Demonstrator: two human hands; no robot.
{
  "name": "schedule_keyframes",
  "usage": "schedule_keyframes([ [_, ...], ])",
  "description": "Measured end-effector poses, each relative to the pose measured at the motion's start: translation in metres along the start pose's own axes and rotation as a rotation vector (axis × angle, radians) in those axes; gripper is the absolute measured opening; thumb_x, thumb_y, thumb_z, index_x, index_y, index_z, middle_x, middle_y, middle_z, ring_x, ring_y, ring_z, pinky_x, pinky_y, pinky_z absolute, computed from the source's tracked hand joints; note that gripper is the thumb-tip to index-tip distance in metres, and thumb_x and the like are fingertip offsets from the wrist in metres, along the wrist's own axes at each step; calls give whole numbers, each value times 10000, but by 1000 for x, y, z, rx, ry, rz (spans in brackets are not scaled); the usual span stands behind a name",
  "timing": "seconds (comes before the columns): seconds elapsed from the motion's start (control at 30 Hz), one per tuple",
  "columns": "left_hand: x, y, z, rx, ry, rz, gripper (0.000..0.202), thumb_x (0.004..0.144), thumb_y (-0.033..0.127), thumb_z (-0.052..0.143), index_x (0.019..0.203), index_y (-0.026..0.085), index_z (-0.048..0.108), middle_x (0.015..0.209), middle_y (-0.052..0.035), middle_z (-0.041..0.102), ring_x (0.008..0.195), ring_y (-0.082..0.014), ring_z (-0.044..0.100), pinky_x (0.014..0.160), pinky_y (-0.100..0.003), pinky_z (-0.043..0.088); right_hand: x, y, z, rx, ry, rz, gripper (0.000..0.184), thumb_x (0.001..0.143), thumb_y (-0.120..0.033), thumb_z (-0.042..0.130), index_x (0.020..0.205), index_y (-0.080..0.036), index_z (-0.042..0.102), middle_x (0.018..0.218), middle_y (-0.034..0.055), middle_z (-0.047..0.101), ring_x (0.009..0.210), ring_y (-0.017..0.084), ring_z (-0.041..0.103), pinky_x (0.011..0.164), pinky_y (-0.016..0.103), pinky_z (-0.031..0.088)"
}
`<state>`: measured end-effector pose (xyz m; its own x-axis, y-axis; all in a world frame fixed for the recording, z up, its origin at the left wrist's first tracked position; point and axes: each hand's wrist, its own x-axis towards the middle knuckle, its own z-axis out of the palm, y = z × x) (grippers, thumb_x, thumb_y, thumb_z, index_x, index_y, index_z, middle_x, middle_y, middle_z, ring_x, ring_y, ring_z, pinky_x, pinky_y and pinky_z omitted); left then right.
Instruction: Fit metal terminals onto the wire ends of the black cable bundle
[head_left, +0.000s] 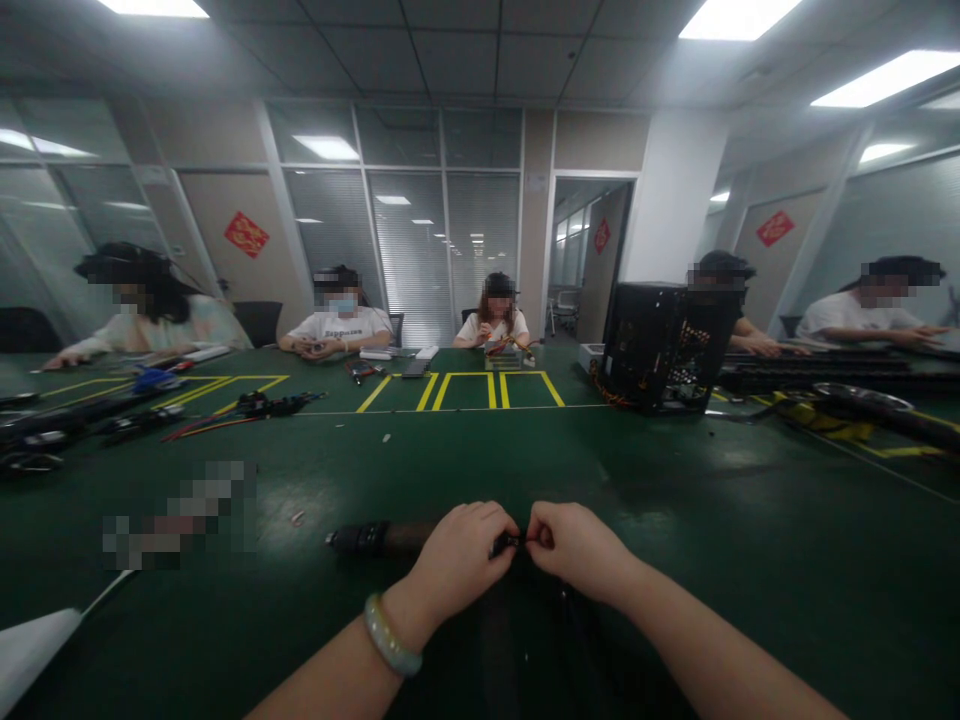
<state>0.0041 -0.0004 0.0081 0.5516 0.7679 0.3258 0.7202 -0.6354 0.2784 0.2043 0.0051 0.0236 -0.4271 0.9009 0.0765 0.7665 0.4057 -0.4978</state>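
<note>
Holding small black part [501, 543] in curled left hand [465, 542]; pinching beside its tip with right hand [576, 542], cannot tell on what. Probably light, stiff; best gripped along sides.

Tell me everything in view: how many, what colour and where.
table: one, green, foreground
small black piece: one, black, lower centre
cylindrical part: one, dark, left of that piece
blurred item: one, colours unclear, left side
white object: one, white, lower left corner
cable bundle: one, black, red and orange, mid-left
tape outlines: several, yellow, table's far side
computer case: one, black, right of centre
people: five, mostly light tops, across the table
diamond signs: three, red, background
ceiling lights: several, white, overhead
bracelet: one, pale green, left wrist
left hand: one, bare, at the small black piece
right hand: one, bare, beside the left
</note>
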Motion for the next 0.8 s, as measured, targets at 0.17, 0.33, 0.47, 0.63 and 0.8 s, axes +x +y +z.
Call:
schedule_keyframes([
  [0.17,1,0,2,-7,4,-19,115,843,223,644,952,222,608,948,7,625,904,-180,572,795,-314,411,0,1,4,-2,17,-8,65,776,-175,599,807,-209,645,714,-20,658,632,123,591,524,192,336],
  [0.33,2,3,6,32,11,-39,82,863,247,643,935,217,618,942,1,632,905,-190,575,793,-321,405,1,10,6,113,-16,-3,62,779,-176,595,825,-198,631,712,-26,656,537,93,581,477,169,342],
  [0.47,1,3,8,0,20,-12,49,870,223,632,919,221,629,940,4,639,910,-187,575,813,-318,405,6,22,18,264,-81,22,80,780,-181,587,855,-192,612,721,-29,665,468,84,576,404,150,340],
  [0.63,0,1,8,-44,22,-19,71,867,212,625,937,225,631,957,-1,645,921,-190,576,833,-312,413,11,27,30,332,-51,69,49,788,-215,608,815,-184,635,671,-15,692,533,111,614,427,147,376],
  [0.8,2,1,8,-33,51,-85,120,849,217,634,964,227,602,953,3,639,907,-193,577,823,-320,417,13,25,32,384,-13,110,117,831,-288,607,813,-178,642,680,3,711,534,113,613,450,159,397],
])
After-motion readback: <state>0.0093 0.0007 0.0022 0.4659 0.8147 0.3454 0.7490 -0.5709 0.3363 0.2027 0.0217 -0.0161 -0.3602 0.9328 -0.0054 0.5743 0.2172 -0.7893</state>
